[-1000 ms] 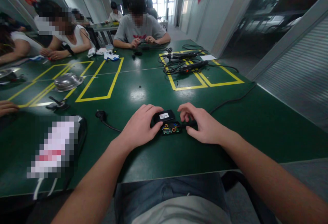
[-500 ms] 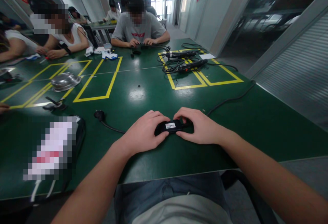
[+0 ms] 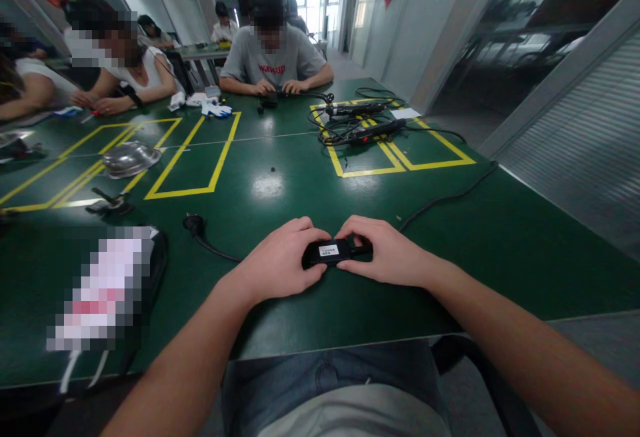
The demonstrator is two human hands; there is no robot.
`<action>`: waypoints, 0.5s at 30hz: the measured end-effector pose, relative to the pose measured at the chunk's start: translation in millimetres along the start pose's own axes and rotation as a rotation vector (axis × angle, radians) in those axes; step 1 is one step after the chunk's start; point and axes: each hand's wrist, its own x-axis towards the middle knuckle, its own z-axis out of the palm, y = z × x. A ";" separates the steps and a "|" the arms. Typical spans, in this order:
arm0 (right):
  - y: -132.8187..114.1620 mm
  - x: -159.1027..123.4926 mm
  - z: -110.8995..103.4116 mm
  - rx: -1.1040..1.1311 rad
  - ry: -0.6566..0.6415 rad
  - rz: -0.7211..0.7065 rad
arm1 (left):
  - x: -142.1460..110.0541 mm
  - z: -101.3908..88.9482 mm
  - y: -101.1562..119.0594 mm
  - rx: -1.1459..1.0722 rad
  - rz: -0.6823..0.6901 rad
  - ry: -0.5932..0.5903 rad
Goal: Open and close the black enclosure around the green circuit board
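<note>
Black case (image 3: 331,251), one, white label (image 3: 329,250) up, low over or on the green table (image 3: 280,320), which of the two unclear; left hand (image 3: 280,258), fingers clamped on its left end, right hand (image 3: 387,250), fingers clamped on its right end. Plug (image 3: 194,224), one, black, with cord, on the table, left of the left hand; metal bowl (image 3: 131,159), one, farther off.

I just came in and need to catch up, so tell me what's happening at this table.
The left hand and right hand grip a small black case with a white label, one at each end, just over the green table. A black plug lies beyond the left forearm. Across the table, a person in a grey shirt handles something dark.
</note>
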 end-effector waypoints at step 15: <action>-2.1 -0.7 1.9 0.011 0.001 0.009 | -1.2 -3.0 1.1 -0.043 -0.003 -0.013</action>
